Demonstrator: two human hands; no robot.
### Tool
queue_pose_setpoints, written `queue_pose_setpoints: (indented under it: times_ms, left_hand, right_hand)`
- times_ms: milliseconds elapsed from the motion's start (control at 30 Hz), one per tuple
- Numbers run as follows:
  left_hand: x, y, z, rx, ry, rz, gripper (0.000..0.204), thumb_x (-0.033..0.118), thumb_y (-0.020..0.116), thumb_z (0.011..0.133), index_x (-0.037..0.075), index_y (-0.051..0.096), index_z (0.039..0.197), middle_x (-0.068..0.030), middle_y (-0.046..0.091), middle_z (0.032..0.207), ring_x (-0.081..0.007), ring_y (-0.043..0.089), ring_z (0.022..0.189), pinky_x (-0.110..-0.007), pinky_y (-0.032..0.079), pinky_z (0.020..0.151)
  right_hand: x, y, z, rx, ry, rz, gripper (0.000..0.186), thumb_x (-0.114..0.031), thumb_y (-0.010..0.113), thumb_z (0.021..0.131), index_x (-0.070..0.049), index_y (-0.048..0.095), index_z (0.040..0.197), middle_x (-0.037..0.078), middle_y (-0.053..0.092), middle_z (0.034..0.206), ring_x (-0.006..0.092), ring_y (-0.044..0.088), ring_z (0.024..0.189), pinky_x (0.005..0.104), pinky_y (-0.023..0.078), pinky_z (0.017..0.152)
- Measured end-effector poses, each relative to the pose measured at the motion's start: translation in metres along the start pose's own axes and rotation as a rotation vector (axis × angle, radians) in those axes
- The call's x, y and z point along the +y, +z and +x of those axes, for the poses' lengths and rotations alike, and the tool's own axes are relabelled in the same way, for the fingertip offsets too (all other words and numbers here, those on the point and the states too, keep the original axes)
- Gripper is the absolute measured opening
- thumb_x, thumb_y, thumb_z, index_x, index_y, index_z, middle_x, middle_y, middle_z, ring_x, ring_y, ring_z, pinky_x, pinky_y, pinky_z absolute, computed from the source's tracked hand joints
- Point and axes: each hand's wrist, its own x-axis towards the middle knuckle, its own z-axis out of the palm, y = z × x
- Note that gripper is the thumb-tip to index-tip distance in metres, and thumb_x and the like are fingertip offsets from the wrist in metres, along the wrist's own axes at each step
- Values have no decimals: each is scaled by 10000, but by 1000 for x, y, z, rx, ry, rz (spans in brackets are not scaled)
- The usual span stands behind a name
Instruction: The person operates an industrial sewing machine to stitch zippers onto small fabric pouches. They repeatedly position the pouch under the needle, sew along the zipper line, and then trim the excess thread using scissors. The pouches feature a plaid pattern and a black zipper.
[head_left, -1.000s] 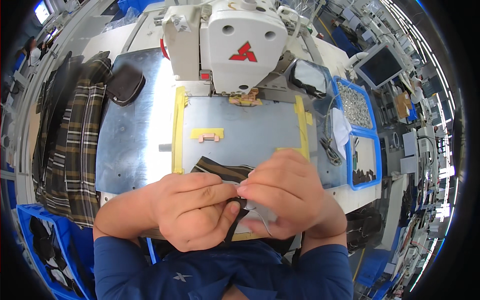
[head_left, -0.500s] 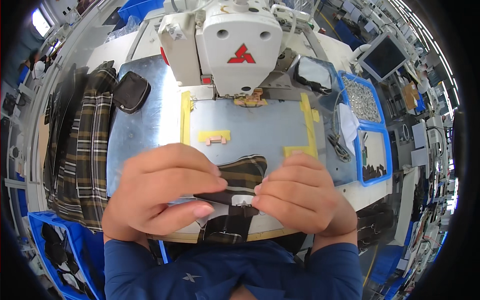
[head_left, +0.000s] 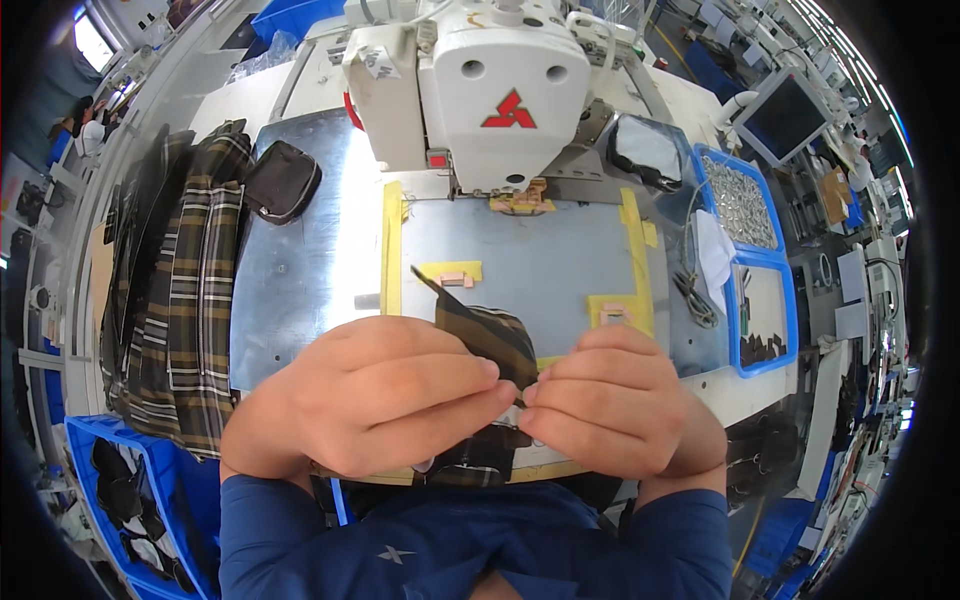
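Observation:
A plaid fabric piece (head_left: 490, 335), brown and black with pale stripes, is held tilted above the front of the sewing machine's plate. My left hand (head_left: 400, 395) pinches its near edge between thumb and fingers. Just to the right, my right hand (head_left: 620, 400) is closed on the same edge, its fingertips almost touching the left ones. What lies right between the fingertips is hidden. More dark plaid fabric (head_left: 470, 455) hangs over the table's front edge below my hands. The white sewing machine head (head_left: 510, 100) stands beyond, over the grey plate (head_left: 440, 235) edged with yellow tape.
Folded plaid fabric (head_left: 205, 300) is stacked at the left, beside a small black pouch (head_left: 283, 182). Blue trays at the right hold shiny metal parts (head_left: 740, 203) and dark scraps (head_left: 763, 347). A blue bin (head_left: 165, 455) stands lower left; a screen (head_left: 783, 115) is far right.
My left hand has moved right and closed its thumb and fingers on the fabric's edge. The piece has tipped up, and its white patch with a small metal part is now hidden.

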Motion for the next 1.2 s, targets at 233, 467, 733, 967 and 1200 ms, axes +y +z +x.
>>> queue_pose_setpoints:
  times_ms: [233, 467, 733, 967, 1200]
  left_hand:
    - [-3, -3, -3, -48, 110, 69, 216, 2, 886, 730, 86, 818, 917, -59, 761, 1112, -234, 764, 848, -307, 569, 634]
    - [-6, -5, 5, -97, 107, -109, 169, 36, 795, 795, 12, 782, 962, -152, 777, 1108, -275, 795, 949, -317, 643, 730]
    - [-18, 10, -5, -20, 132, -382, 72, -44, 821, 835, -15, 794, 896, -221, 790, 1027, -326, 811, 865, -342, 671, 697]
    - [-19, 15, 0, -39, -21, -651, 87, 70, 810, 934, -17, 809, 937, -237, 781, 1051, -356, 798, 890, -396, 676, 775]
    - [-11, 42, -18, 138, 26, -450, 150, 91, 793, 936, -1, 814, 1053, -182, 785, 1113, -331, 792, 978, -385, 628, 787]
  right_hand:
    - [-2, 2, 1, 6, 7, 29, 144, -78, 790, 808, -28, 752, 937, 79, 722, 927, 223, 711, 817, 346, 547, 711]
    - [-1, 2, 1, 2, -9, 93, 132, -71, 782, 829, -31, 741, 948, 74, 722, 940, 222, 715, 831, 351, 554, 714]
    - [1, 2, -1, 27, -8, 150, 125, -75, 774, 850, -27, 734, 957, 85, 721, 949, 233, 713, 834, 363, 564, 723]
    - [1, -3, -2, 85, 6, 45, 140, -76, 769, 847, -6, 734, 963, 101, 715, 914, 239, 695, 778, 366, 559, 709]
    - [-1, -2, -2, 123, -25, -20, 143, -81, 778, 836, -3, 737, 948, 91, 708, 896, 223, 690, 771, 350, 543, 693]
